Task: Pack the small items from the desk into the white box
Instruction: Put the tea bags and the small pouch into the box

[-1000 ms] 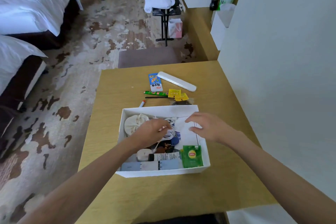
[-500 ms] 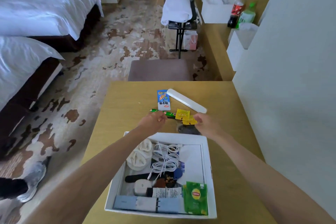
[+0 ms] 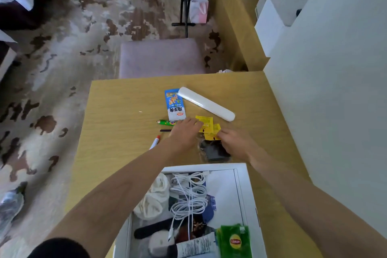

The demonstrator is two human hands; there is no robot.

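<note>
Surface (image 3: pixel 117 111), loose items:
- yellow packets (image 3: pixel 206 122): 2 visible, overlapping
- blue sachet (image 3: pixel 174 104): 1
- white case (image 3: pixel 206 103): 1, beside sachet
- green stick (image 3: pixel 165 122): 1
- black stick (image 3: pixel 165 130): 1
- pen (image 3: pixel 155 142): 1, red cap
- dark pouch (image 3: pixel 214 151): 1, just beyond box

Left hand (image 3: pixel 184 132): grip slack, fingers straight, flat on upper packet.
Right hand (image 3: pixel 236 142): fingertips at lower packet; pinch or mere touch, cannot tell.

White box (image 3: pixel 245 184): 1, near edge. Inside:
- cable (image 3: pixel 188 195): 1 coil
- tube (image 3: pixel 194 247): 1
- Lipton bag (image 3: pixel 235 241): at least 1
</note>
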